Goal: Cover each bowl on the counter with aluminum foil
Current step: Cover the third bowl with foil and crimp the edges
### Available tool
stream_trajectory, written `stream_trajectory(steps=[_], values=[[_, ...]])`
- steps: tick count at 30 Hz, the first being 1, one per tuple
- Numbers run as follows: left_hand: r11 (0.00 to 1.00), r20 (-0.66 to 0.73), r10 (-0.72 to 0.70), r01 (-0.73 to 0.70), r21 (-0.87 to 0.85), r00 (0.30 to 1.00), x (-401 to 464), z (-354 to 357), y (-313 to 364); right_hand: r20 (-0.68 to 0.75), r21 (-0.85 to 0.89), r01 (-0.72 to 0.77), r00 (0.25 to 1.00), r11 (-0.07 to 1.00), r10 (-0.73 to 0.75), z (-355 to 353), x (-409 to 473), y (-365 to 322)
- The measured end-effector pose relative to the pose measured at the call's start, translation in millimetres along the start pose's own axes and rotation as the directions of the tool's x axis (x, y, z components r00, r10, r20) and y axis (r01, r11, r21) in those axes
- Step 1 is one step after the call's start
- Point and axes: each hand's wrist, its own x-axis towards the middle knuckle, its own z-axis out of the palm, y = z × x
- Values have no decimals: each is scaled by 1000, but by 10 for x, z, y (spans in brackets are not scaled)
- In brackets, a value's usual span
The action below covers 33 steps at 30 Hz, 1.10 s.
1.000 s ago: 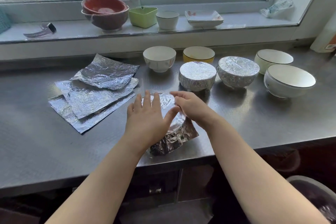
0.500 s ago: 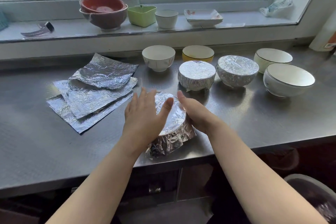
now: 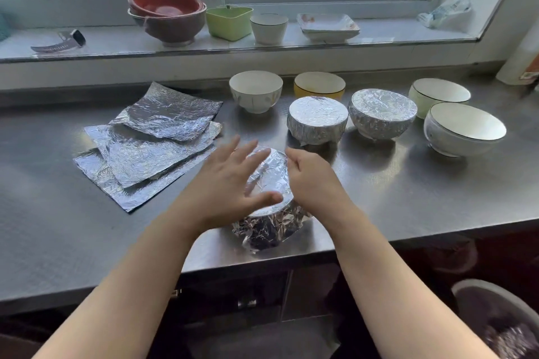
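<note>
The foil-wrapped bowl (image 3: 269, 183) being worked on sits close to the front edge of the brushed steel table (image 3: 408, 198), with bare steel open to its right. Its foil lies smooth and tight across the top, while the skirt below is crumpled and flares loosely at the base. The left hand (image 3: 226, 186) lies over the left part of the top, fingers spread wide and straight, its grip holding nothing. The right hand (image 3: 310, 181) is against the bowl's right side, fingers curled on the foil at the rim. Just left, towards the back, lies a fanned stack of crinkled foil sheets (image 3: 151, 143). Behind stand two finished foil-covered bowls (image 3: 318, 118) (image 3: 382, 112) side by side. Uncovered ones stand nearer the back edge: a white bowl (image 3: 256, 90), a yellow bowl (image 3: 319, 84), and two white black-rimmed bowls (image 3: 465, 128) (image 3: 440, 93) towards the right end.
</note>
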Motion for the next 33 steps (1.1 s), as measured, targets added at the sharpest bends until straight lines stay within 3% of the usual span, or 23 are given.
stream_trajectory(steps=[2, 8, 15, 19, 23, 25, 27, 31, 33], values=[[999, 75, 4, -6, 35, 997, 3, 20, -40, -13, 10, -35, 999, 999, 35, 68, -7, 32], [994, 107, -1, -10, 110, 994, 15, 39, -38, -35, 291, -137, 987, 947, 154, 124, -71, 39], [997, 78, 3, -9, 74, 997, 20, 53, -45, 74, 697, -294, 937, 654, 342, 182, -134, 18], [997, 62, 1, -6, 72, 998, 19, 54, -33, 137, 785, -307, 933, 537, 333, 175, -153, 79], [997, 49, -50, 47, 64, 998, 5, 65, 17, 259, 779, -381, 919, 498, 297, 79, -128, 116], [994, 26, -94, 93, 66, 995, 1, 90, 76, 288, 731, -407, 912, 547, 292, 12, -123, 105], [987, 9, -140, 139, 75, 990, 0, 118, 141, 229, 648, -365, 930, 668, 287, -36, -92, 141], [969, 8, -224, 222, 105, 974, -2, 165, 285, -55, 389, -118, 987, 914, 150, -203, -108, 117], [962, -1, -255, 254, 105, 967, 4, 187, 341, -40, 273, -43, 998, 961, 56, -217, -95, 48]])
